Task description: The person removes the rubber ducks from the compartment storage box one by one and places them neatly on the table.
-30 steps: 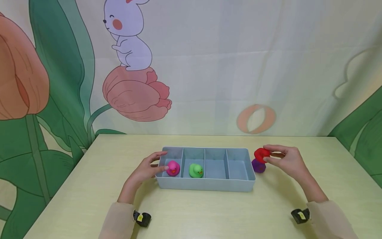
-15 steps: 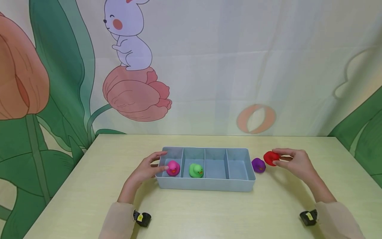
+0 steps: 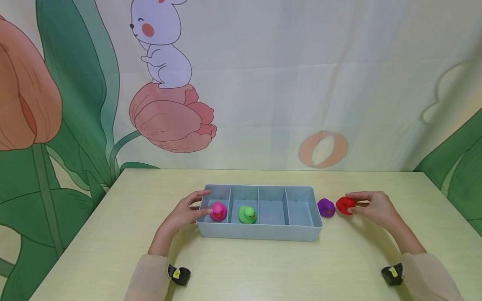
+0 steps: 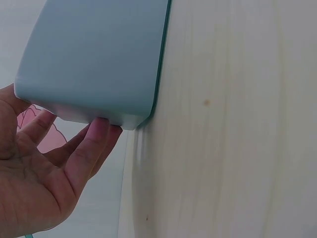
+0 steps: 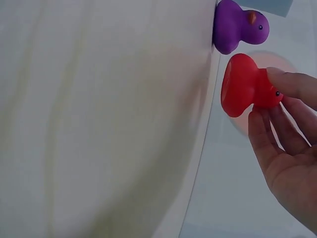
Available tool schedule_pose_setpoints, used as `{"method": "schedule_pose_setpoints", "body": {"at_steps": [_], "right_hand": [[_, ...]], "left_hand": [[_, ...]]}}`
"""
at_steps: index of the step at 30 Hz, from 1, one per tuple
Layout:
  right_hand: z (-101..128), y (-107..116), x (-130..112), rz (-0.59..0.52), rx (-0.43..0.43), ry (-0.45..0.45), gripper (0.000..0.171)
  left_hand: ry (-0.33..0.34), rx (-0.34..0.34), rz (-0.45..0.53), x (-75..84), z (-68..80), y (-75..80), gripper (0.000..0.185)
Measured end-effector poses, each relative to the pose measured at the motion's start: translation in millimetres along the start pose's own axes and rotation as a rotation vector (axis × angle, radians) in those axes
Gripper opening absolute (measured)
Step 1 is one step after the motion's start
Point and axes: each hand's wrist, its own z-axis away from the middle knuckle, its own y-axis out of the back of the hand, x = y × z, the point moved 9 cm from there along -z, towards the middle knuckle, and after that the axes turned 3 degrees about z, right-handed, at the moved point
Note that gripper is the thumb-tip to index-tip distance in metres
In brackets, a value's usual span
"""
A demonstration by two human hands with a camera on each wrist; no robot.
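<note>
My right hand (image 3: 376, 207) pinches a red rubber duck (image 3: 344, 205) between thumb and fingers, to the right of a purple rubber duck (image 3: 326, 208). In the right wrist view the red duck (image 5: 239, 87) looks slightly off the table, apart from the purple duck (image 5: 228, 27) that stands on it. At its left end a grey-blue box (image 3: 260, 233) is gripped by my left hand (image 3: 183, 214), the thumb over the rim; the left wrist view has several fingers against the end wall. Inside are a pink duck (image 3: 218, 212) in the leftmost compartment and a green duck (image 3: 247, 215) beside it.
Dividers (image 3: 258, 205) split the box into several compartments, and the two on the right hold nothing. The pale wooden table (image 3: 263, 267) ends at a printed curtain (image 3: 263, 92) behind. A small black camera is strapped at each wrist.
My right hand has carried the red duck from above the purple one to the right and down beside it, uncovering the purple duck. My left hand and the box have stayed in place.
</note>
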Motion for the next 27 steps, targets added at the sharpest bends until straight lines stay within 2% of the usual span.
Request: {"method": "schedule_pose_setpoints", "body": {"at_steps": [27], "right_hand": [[-3,-13,10,0.074,-0.093,-0.003,0.035]], "left_hand": [[0.003,0.003,-0.012,0.5,-0.2,-0.3,0.057]]}}
